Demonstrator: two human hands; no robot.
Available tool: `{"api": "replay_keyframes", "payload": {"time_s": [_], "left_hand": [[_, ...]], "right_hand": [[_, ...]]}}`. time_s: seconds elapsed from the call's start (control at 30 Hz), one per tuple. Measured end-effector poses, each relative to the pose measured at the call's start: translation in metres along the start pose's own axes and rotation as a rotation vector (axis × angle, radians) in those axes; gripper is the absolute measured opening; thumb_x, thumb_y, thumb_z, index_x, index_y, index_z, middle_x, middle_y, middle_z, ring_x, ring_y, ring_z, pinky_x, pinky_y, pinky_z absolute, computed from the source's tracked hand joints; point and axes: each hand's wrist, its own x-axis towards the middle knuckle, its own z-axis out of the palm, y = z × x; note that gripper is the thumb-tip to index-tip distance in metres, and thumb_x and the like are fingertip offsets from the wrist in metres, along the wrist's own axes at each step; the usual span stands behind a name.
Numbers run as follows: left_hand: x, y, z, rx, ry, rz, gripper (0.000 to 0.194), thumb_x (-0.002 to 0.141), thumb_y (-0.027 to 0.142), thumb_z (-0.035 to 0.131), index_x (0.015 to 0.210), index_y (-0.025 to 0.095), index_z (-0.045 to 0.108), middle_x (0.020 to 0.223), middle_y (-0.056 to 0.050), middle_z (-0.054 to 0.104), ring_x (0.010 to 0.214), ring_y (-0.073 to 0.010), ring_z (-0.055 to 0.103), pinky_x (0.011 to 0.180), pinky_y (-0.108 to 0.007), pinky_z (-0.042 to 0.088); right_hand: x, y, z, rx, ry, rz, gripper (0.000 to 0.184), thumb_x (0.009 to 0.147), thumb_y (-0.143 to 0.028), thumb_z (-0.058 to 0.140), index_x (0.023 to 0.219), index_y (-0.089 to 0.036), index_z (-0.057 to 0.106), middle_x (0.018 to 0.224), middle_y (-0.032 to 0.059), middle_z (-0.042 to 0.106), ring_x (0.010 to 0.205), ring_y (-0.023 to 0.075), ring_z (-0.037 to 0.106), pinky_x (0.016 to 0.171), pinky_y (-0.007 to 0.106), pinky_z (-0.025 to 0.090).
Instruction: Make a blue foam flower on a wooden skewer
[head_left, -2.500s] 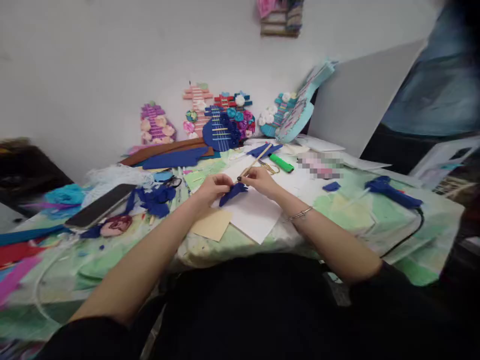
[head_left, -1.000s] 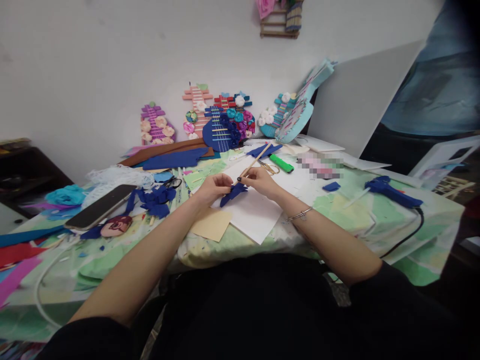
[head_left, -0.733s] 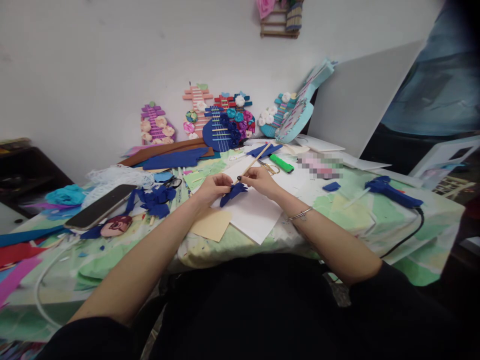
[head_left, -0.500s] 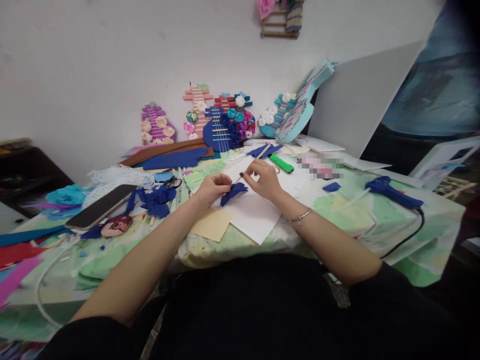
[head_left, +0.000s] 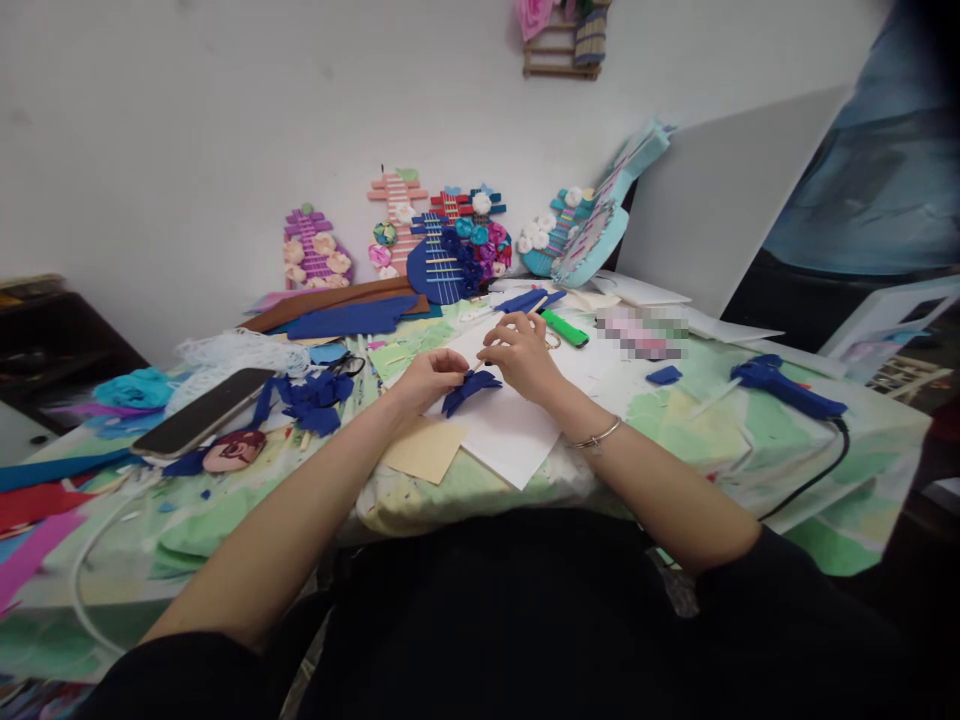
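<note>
My left hand [head_left: 429, 376] pinches a small dark blue felt piece [head_left: 469, 388] over a white paper sheet [head_left: 510, 432] at the table's middle. My right hand [head_left: 523, 356] is closed round a thin wooden stick [head_left: 537, 305], its lower end meeting the felt piece and its top pointing away from me. A metal bracelet [head_left: 595, 437] sits on my right wrist. A tan card [head_left: 424, 450] lies under my left wrist.
A black phone [head_left: 202, 411] and blue felt scraps [head_left: 311, 398] lie to the left. A green marker [head_left: 564, 327] and a blue glue gun [head_left: 780, 386] with its black cord lie right. Decorated foam guitars [head_left: 442, 255] lean on the back wall beside a grey board [head_left: 720, 200].
My right hand has lifted and swung up and left, raising the stick steeper over the felt piece. My left hand keeps its pinch in the same spot.
</note>
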Motion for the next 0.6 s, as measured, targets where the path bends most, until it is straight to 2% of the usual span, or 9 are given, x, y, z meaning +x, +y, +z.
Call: {"api": "replay_keyframes", "payload": {"time_s": [0.17, 0.33, 0.4, 0.5, 0.6], "left_hand": [[-0.001, 0.002, 0.002, -0.005, 0.01, -0.007, 0.022, 0.049, 0.01, 0.073, 0.068, 0.013, 0.064, 0.063, 0.0, 0.064, 0.053, -0.01, 0.055, 0.049, -0.022, 0.038], [-0.002, 0.004, 0.001, -0.055, 0.011, 0.005, 0.022, 0.051, 0.011, 0.073, 0.07, 0.013, 0.063, 0.065, 0.0, 0.063, 0.054, -0.0094, 0.056, 0.052, -0.023, 0.041], [-0.002, 0.004, 0.001, -0.079, 0.005, 0.01, 0.022, 0.051, 0.011, 0.073, 0.07, 0.013, 0.063, 0.066, 0.0, 0.063, 0.056, -0.0095, 0.057, 0.054, -0.023, 0.042], [-0.003, 0.005, 0.0, -0.106, -0.01, 0.01, 0.025, 0.052, 0.012, 0.074, 0.074, 0.013, 0.063, 0.069, -0.001, 0.064, 0.06, -0.0111, 0.06, 0.059, -0.024, 0.045], [-0.002, 0.005, -0.001, -0.134, -0.014, -0.002, 0.031, 0.051, 0.011, 0.074, 0.08, 0.013, 0.063, 0.075, -0.003, 0.068, 0.067, -0.0141, 0.063, 0.065, -0.027, 0.047]], "right_hand": [[0.001, 0.015, -0.004, -0.028, 0.001, 0.066, 0.033, 0.087, -0.004, 0.042, 0.09, -0.022, 0.069, 0.093, 0.0066, 0.067, 0.098, 0.023, 0.045, 0.093, 0.043, 0.021], [0.001, 0.018, -0.007, 0.045, -0.018, 0.223, 0.032, 0.08, 0.001, 0.038, 0.093, -0.013, 0.063, 0.089, 0.0117, 0.063, 0.083, 0.0221, 0.05, 0.075, 0.033, 0.032], [0.001, 0.012, -0.008, 0.178, -0.07, 0.224, 0.025, 0.083, -0.006, 0.042, 0.096, -0.014, 0.061, 0.086, 0.0092, 0.063, 0.078, 0.0201, 0.052, 0.069, 0.03, 0.033], [0.001, 0.0, -0.011, 0.394, -0.203, 0.165, 0.018, 0.083, -0.023, 0.054, 0.096, -0.015, 0.063, 0.067, 0.0013, 0.059, 0.065, 0.0159, 0.05, 0.063, 0.025, 0.032], [0.002, -0.008, -0.013, 0.535, -0.3, 0.171, 0.013, 0.078, -0.024, 0.055, 0.081, -0.015, 0.064, 0.057, -0.0031, 0.051, 0.057, 0.0118, 0.044, 0.058, 0.023, 0.029]]}}
